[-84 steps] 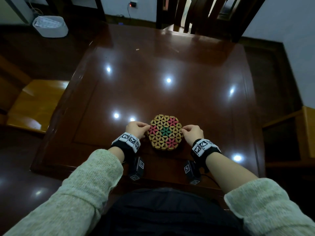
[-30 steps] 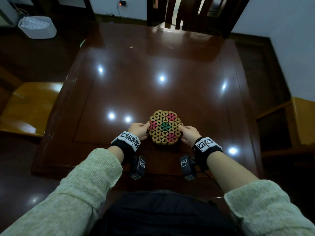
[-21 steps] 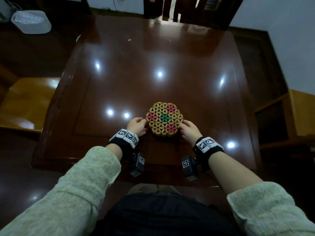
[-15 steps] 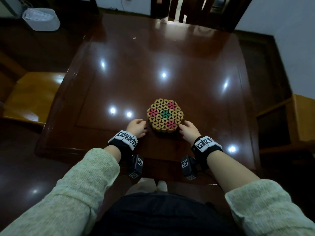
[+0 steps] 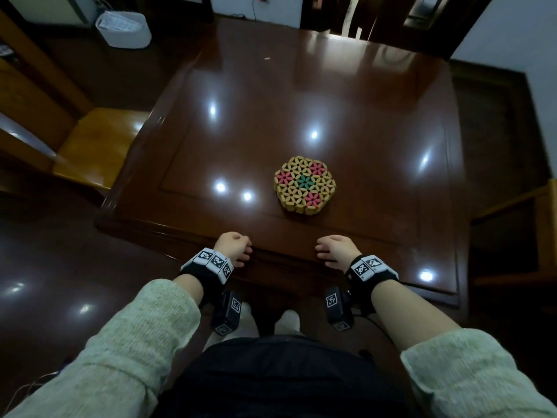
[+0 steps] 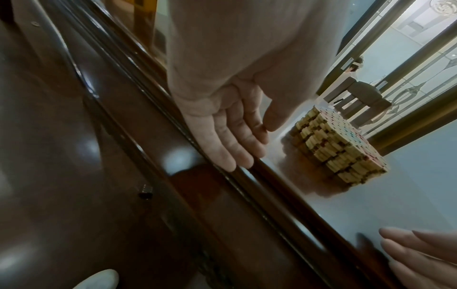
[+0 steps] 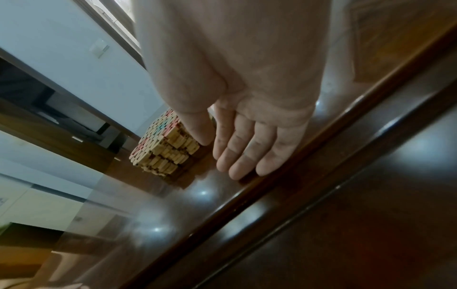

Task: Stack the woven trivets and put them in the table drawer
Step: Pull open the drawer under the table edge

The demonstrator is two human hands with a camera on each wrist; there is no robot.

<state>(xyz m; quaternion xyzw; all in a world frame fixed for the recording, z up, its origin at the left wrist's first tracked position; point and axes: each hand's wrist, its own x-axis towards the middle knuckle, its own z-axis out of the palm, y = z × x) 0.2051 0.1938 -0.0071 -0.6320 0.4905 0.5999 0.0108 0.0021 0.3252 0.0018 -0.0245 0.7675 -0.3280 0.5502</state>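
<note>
The woven trivets [image 5: 304,185] lie as one hexagonal stack, tan with pink and green flower patterns, on the glossy dark table [image 5: 301,95]. The stack shows its layered side in the wrist views [image 6: 338,152] [image 7: 165,150]. Neither hand touches it. My left hand [image 5: 233,248] [image 6: 230,140] and right hand [image 5: 334,250] [image 7: 249,148] hover at the table's near edge, fingers relaxed and nearly straight, holding nothing. A small dark knob [image 6: 145,192] sits on the table's front panel below the edge. No open drawer is in view.
A wooden chair [image 5: 99,146] stands at the table's left and another chair [image 5: 391,16] at the far side. A white bin [image 5: 123,28] is on the floor at the back left. Wooden furniture [image 5: 542,236] flanks the right. My feet [image 5: 286,321] are under the edge.
Both hands have let go of the trivet stack and drawn back to the table's near edge. The stack stays where it was, and my body has stepped back from the table.
</note>
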